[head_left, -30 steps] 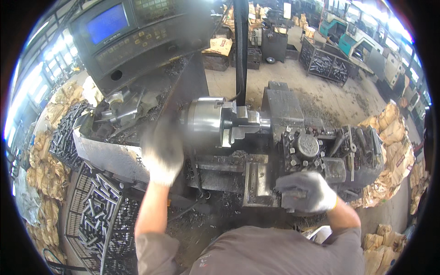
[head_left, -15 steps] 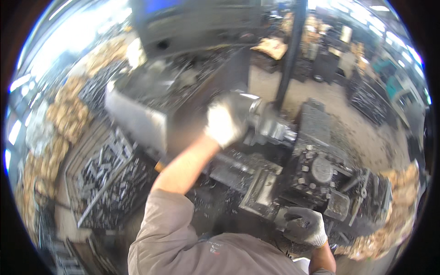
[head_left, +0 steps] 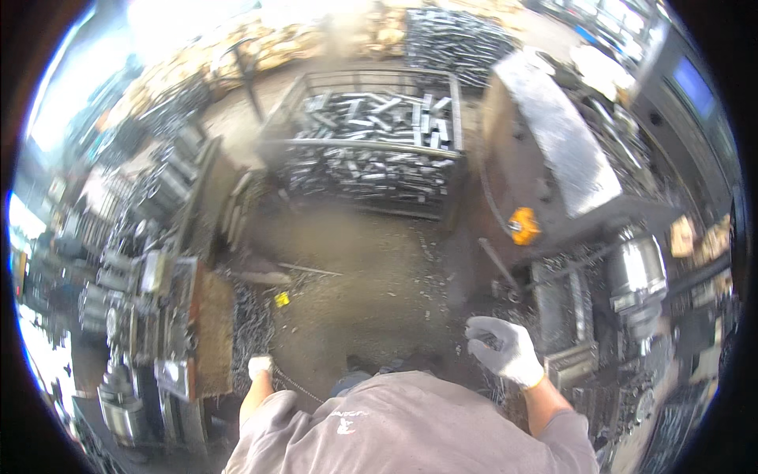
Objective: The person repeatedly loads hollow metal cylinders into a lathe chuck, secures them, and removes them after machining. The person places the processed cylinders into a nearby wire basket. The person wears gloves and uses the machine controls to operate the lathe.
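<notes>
My right hand (head_left: 505, 351), in a grey-white work glove, is raised in front of the lathe on my right. Its fingers are curved and apart from the thumb, with nothing visible between them. The lathe's shiny chuck (head_left: 638, 272) is beyond it. My left hand (head_left: 260, 365), in a white glove, hangs low by my left side near a second machine (head_left: 178, 324). It appears small, and its fingers are too indistinct to read. A thin chain-like strand (head_left: 296, 385) runs from beside it toward my body; whether the hand touches it I cannot tell.
Ahead stands a metal-framed bin (head_left: 371, 148) heaped with short metal pieces. An orange box (head_left: 523, 226) on a cable is fixed to the right machine's side. Metal shavings (head_left: 251, 336) and a yellow scrap (head_left: 282, 299) lie on the floor. Stacked bars (head_left: 458, 43) lie farther back.
My view has swung left, from the lathe to the bin. My left hand has left the chuck area and dropped to my side. My right hand has come off the lathe carriage's controls.
</notes>
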A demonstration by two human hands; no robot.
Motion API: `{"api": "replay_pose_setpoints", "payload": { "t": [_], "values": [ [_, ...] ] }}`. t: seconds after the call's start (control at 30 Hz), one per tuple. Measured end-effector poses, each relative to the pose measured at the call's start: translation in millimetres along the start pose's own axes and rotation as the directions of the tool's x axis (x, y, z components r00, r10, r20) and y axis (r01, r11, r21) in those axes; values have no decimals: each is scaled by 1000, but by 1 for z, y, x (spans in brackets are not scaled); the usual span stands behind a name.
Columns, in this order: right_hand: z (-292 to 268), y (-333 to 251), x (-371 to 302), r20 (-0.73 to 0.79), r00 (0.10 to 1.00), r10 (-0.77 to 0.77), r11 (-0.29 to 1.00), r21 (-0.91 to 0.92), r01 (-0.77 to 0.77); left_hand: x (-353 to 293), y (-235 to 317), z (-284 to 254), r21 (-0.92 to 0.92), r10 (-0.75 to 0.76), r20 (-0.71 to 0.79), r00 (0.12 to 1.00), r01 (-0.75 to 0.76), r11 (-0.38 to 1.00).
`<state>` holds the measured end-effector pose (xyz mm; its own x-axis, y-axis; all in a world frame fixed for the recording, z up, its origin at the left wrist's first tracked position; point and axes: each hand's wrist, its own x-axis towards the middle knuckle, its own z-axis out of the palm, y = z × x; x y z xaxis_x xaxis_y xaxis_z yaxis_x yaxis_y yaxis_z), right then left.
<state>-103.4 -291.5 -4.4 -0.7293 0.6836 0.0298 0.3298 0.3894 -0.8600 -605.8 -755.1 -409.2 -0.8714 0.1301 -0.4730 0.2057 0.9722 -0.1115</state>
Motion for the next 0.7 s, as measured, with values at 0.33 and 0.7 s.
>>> {"api": "replay_pose_setpoints", "payload": {
  "t": [0.33,0.7],
  "values": [
    [294,-173,143,847,301,-439,670,86,737,-182,-243,165,-909,-520,397,756,403,-108],
    [485,-302,211,915,-156,-371,524,345,779,-333,-295,81,-808,-897,-121,-425,567,-159]
  ]
}}
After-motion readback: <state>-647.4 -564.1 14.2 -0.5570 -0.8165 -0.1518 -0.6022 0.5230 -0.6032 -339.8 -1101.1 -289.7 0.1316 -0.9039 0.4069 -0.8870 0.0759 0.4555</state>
